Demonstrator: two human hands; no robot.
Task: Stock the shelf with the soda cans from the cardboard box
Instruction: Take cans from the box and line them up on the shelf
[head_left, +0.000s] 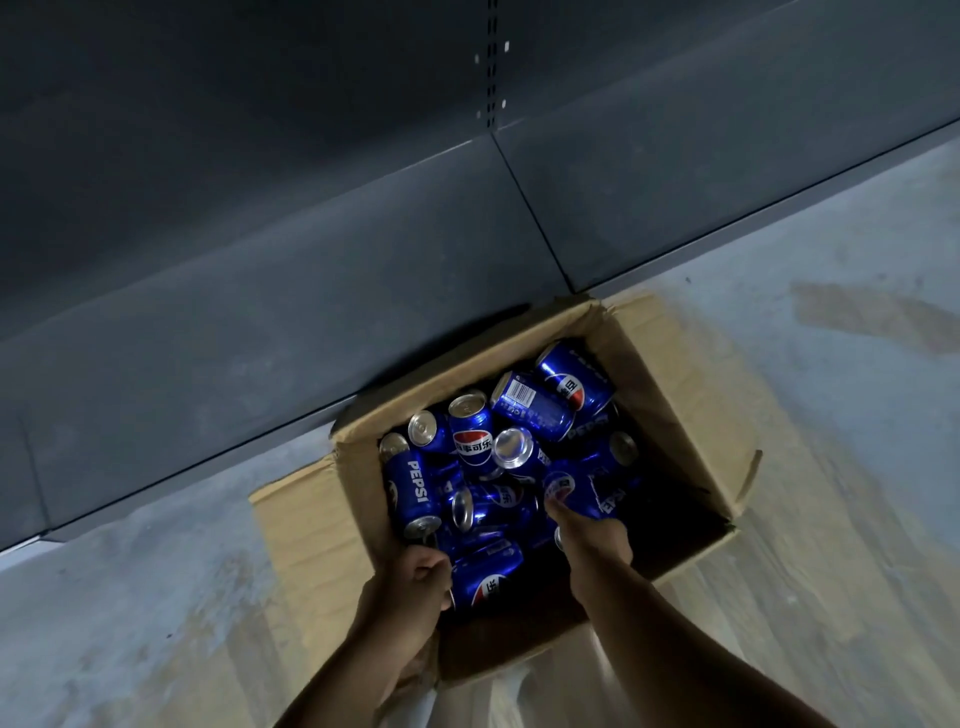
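Observation:
An open cardboard box (670, 374) sits on the floor, holding several blue Pepsi cans lying jumbled at all angles. My left hand (415, 582) reaches into the near left corner and curls around a blue can (485, 579) lying on its side. My right hand (592, 535) is deeper in the box, its fingers wrapped around another blue can (576, 491). Directly behind the box, the dark grey metal shelf (260, 322) runs across the upper part of the view, and no cans show on it.
The box flaps (306, 514) are folded outward to the left and right. A perforated shelf upright (491, 67) stands at the back. Grey concrete floor (831, 260) extends to the right, and light wood-look flooring (779, 613) lies nearer me.

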